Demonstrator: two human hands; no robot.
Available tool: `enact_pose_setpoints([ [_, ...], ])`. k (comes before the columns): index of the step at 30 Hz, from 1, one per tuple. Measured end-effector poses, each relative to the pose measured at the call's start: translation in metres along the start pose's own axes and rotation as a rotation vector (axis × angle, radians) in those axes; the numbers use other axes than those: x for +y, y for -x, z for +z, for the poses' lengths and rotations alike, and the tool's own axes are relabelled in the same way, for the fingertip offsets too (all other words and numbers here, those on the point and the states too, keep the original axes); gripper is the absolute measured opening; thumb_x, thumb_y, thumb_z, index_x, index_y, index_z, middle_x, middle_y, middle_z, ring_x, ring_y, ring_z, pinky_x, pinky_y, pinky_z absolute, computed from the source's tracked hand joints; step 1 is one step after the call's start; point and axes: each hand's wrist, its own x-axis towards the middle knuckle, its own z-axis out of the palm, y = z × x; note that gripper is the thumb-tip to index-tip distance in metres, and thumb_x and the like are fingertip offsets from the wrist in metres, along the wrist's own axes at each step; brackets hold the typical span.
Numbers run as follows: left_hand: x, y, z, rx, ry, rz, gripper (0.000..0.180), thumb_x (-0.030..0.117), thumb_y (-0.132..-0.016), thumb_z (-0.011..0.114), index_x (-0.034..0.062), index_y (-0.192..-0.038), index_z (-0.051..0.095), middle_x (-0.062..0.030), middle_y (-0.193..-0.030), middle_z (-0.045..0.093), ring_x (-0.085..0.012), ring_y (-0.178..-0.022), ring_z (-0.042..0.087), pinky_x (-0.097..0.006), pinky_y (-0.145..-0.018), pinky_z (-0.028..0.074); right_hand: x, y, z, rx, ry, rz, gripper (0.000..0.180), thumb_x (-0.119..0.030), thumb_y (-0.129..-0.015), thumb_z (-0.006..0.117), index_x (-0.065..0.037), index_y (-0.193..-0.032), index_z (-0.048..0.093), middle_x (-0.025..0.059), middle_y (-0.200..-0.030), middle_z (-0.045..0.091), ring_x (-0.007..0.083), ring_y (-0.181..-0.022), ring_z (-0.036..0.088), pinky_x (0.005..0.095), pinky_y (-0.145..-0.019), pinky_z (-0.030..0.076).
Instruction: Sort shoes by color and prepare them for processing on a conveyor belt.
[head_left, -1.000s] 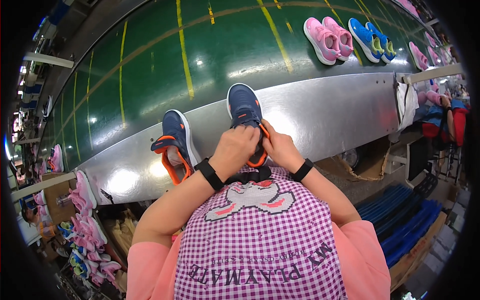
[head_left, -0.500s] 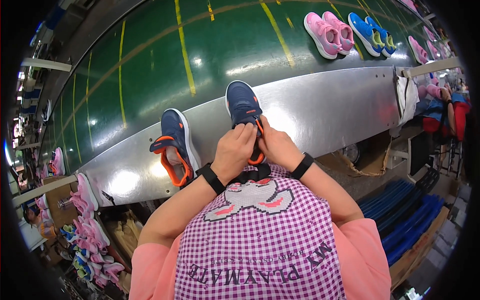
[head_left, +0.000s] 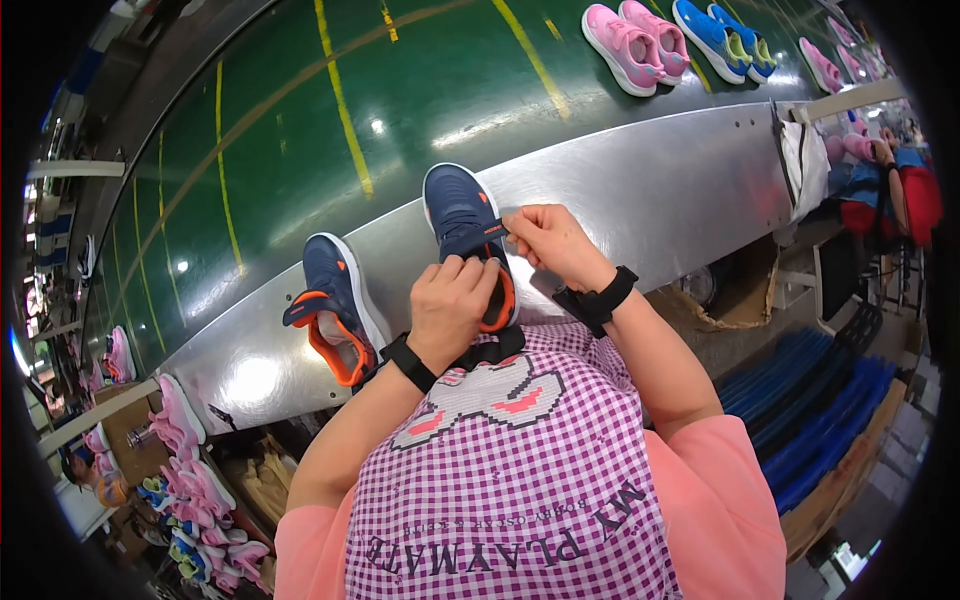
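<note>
A navy sneaker with orange lining and a white sole stands on the metal ledge, toe pointing away from me. My right hand pinches the free end of its navy strap, pulled out to the right of the shoe. Closed fingers of my left hand rest at the shoe's opening, around its tongue; what they grip there is hidden. To the left stands a matching navy sneaker, its strap folded open and its orange lining showing. Neither hand touches that one.
Beyond the metal ledge runs a green conveyor belt with yellow lines. Pink sneakers and blue sneakers sit on it at the far right. More pink shoes are piled at lower left. A co-worker's arm shows at right.
My right hand has moved from the shoe's opening out to the right, drawing the strap's end with it. The left hand stays at the opening. The whole view has shifted slightly.
</note>
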Motion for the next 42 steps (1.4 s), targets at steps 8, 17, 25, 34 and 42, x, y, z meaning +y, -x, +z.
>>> enact_pose_setpoints([
  [8,-0.005,-0.002,0.003,0.006,0.022,0.030,0.026,0.010,-0.070,0.065,0.0095,-0.096,0.067,0.0002,-0.079,0.057,-0.0166,-0.073,0.055,-0.031,-0.068,0.041,0.036,0.007,-0.007,-0.031,-0.225,0.098,0.028,-0.026,-0.092,0.056,-0.007,-0.072,0.058,-0.0024,-0.058,0.051,0.0049,-0.045,0.045,0.0191,-0.041,0.035],
  [17,-0.004,-0.003,0.002,0.018,0.014,0.032,0.025,0.011,-0.071,0.062,0.0087,-0.095,0.067,-0.0001,-0.074,0.052,-0.0167,-0.072,0.052,-0.031,-0.069,0.040,0.047,0.007,-0.006,-0.084,-0.192,0.145,0.029,-0.025,-0.093,0.055,-0.007,-0.071,0.059,-0.0021,-0.057,0.052,0.0048,-0.045,0.045,0.0188,-0.041,0.034],
  [25,-0.001,-0.009,0.004,0.110,0.194,-0.004,0.030,0.004,-0.068,0.061,0.0074,-0.098,0.064,-0.0034,-0.090,0.056,-0.0193,-0.086,0.057,-0.034,-0.074,0.047,0.061,-0.001,-0.010,-0.210,-0.263,0.208,0.030,-0.030,-0.092,0.057,-0.009,-0.070,0.058,-0.0041,-0.056,0.051,0.0041,-0.045,0.044,0.0176,-0.041,0.033],
  [34,0.005,-0.027,-0.003,-0.276,0.045,-0.031,0.039,0.004,-0.066,0.063,0.0127,-0.104,0.063,-0.0035,-0.094,0.057,-0.0206,-0.089,0.056,-0.030,-0.066,0.051,0.076,-0.004,-0.012,0.068,-0.395,0.195,0.035,-0.036,-0.094,0.052,-0.009,-0.071,0.057,-0.0019,-0.059,0.052,0.0064,-0.047,0.046,0.0191,-0.042,0.036],
  [42,0.014,-0.029,0.004,-0.274,-0.112,0.040,0.023,0.008,-0.070,0.060,0.0103,-0.093,0.062,-0.0039,-0.089,0.053,-0.0222,-0.087,0.052,-0.031,-0.064,0.051,0.066,0.009,-0.006,0.177,-0.182,0.022,0.033,-0.032,-0.095,0.050,-0.004,-0.078,0.058,0.0005,-0.061,0.053,0.0087,-0.048,0.048,0.0226,-0.044,0.040],
])
